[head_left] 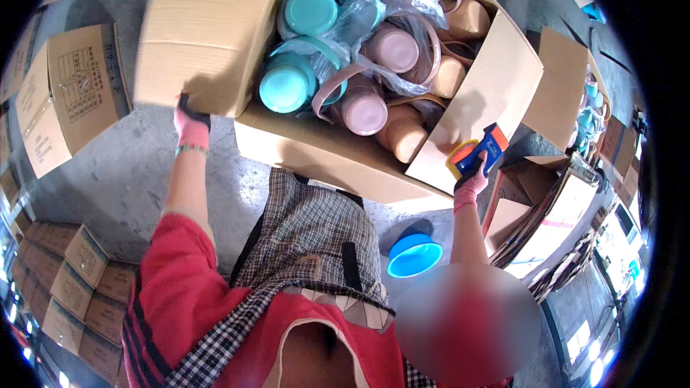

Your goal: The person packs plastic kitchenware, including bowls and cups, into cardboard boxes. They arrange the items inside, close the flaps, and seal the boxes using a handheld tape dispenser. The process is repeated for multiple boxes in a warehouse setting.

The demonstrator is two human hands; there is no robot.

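A large open cardboard box (323, 149) stands in front of me, filled with teal, pink and tan plastic cups or pots with looped handles, some in clear plastic bags. One teal cup (283, 90) lies at its near left corner, a pink cup (364, 113) beside it. My left hand (192, 121), in a pink and black glove, closes on the lower edge of the raised left flap (198, 29). In my right hand (473, 181), also gloved, is a blue and orange tape dispenser (480, 152) with a yellow-rimmed roll, held over the right flap (481, 100).
A blue basin (415, 255) sits on the floor near my legs. To the left is a closed carton (75, 93); lower left, stacked cartons (86, 287). Flattened cardboard (550, 215) leans at right, with another open box (557, 90) of cups behind.
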